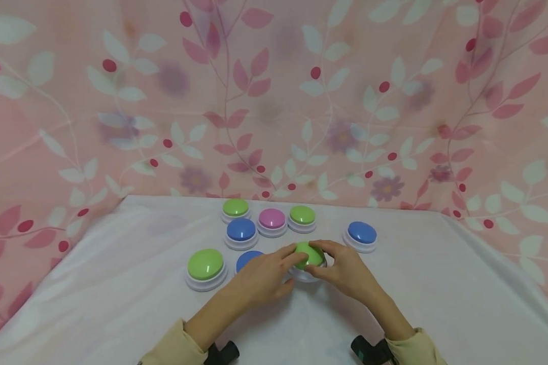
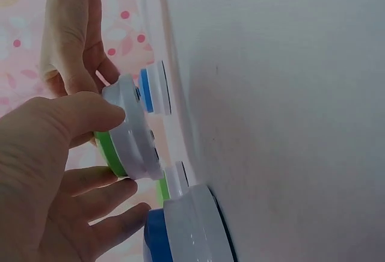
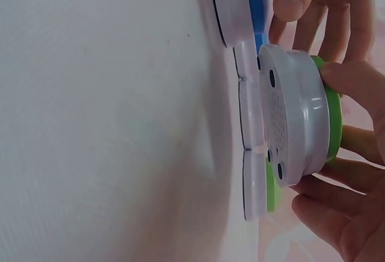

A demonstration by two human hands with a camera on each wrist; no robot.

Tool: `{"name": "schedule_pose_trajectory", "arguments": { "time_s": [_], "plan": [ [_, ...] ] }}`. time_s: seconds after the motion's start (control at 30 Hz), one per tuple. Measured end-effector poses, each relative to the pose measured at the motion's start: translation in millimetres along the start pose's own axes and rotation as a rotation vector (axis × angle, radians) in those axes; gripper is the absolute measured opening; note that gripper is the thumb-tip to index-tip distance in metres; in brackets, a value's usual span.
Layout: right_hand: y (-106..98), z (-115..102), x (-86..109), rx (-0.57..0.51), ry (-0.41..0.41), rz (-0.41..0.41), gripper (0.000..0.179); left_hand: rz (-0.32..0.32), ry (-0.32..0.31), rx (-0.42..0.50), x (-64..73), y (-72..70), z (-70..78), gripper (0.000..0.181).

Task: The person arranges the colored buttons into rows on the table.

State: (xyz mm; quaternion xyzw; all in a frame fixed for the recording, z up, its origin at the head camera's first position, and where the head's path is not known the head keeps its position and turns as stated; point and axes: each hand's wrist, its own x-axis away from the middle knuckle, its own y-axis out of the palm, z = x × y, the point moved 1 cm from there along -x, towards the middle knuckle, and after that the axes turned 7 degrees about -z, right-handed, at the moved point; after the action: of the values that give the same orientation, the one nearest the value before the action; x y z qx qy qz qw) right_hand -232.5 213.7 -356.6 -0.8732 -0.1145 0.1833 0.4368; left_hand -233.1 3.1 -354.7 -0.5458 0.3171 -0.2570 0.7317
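A round push button (image 1: 316, 257) with a green dome and white base is raised off the cloth, tilted so the feet and speaker holes under its base show in the right wrist view. My right hand (image 1: 349, 271) pinches it between thumb and fingers at its near and far sides. From the left, my left hand (image 1: 262, 276) reaches over with extended fingers, fingertips on the green dome. In the right wrist view the left thumb (image 3: 290, 3) stands apart from the base. Partly hidden behind the left hand is a blue push button (image 1: 246, 259).
A large green button (image 1: 205, 264) stands at the left. Farther back are a blue (image 1: 241, 229), a green (image 1: 235, 207), a pink (image 1: 272, 219) and another green button (image 1: 302, 215). One blue button (image 1: 362, 232) sits apart at right. White cloth (image 1: 438, 294) covers the table before a floral curtain (image 1: 274, 101).
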Motion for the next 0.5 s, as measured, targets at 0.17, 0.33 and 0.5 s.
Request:
{"name": "schedule_pose_trajectory", "arguments": {
  "time_s": [0.17, 0.33, 0.5],
  "plan": [
    [6.4, -1.6, -2.6, -0.001, -0.017, -0.017, 0.050, -0.010, -0.016, -0.002, 5.6, 1.4, -4.7, 0.050],
    [10.0, -3.1, -3.1, 0.002, -0.007, -0.036, 0.048, -0.049, -0.023, -0.003, 6.7, 4.8, -8.3, 0.050],
    [10.0, -2.4, -3.8, -0.048, -0.019, -0.071, 0.048, -0.061, -0.014, -0.002, 6.7, 6.2, -8.5, 0.049]
  ]
}}
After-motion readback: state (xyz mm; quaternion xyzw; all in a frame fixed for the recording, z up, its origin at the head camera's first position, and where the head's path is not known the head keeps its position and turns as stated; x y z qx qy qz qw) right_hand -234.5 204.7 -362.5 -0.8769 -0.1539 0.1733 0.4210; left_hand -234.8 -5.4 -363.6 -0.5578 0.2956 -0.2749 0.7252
